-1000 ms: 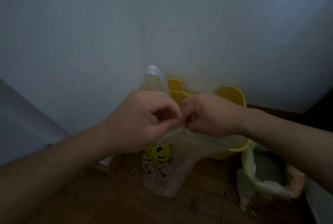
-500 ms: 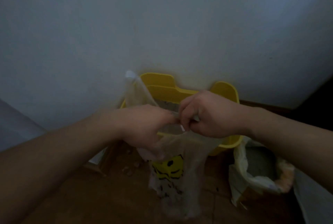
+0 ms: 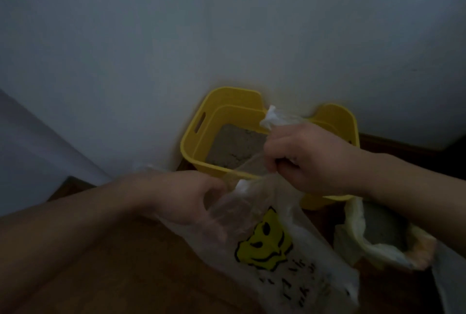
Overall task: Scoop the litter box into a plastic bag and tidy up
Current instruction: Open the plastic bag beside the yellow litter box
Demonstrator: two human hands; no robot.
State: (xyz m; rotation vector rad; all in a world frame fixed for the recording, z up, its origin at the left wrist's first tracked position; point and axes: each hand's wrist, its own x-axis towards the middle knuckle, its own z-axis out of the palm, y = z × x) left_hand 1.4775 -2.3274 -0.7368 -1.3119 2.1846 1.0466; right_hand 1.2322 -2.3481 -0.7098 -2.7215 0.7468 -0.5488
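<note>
A clear plastic bag with a yellow smiley face print hangs between my hands, low in the head view. My right hand grips one handle of the bag, and the handle's end sticks up above the fist. My left hand holds the bag's other side at the mouth, partly seen through the plastic. Behind them a yellow litter box with grey litter stands against the wall. The scene is dim.
A lined bin or open sack with grey contents stands on the wooden floor at the right. A white wall rises right behind the litter box. A pale panel slants at the left edge.
My hands have pulled apart, the left moving down and left, the right staying up, and the bag's mouth has spread. The litter inside the box has come into sight.
</note>
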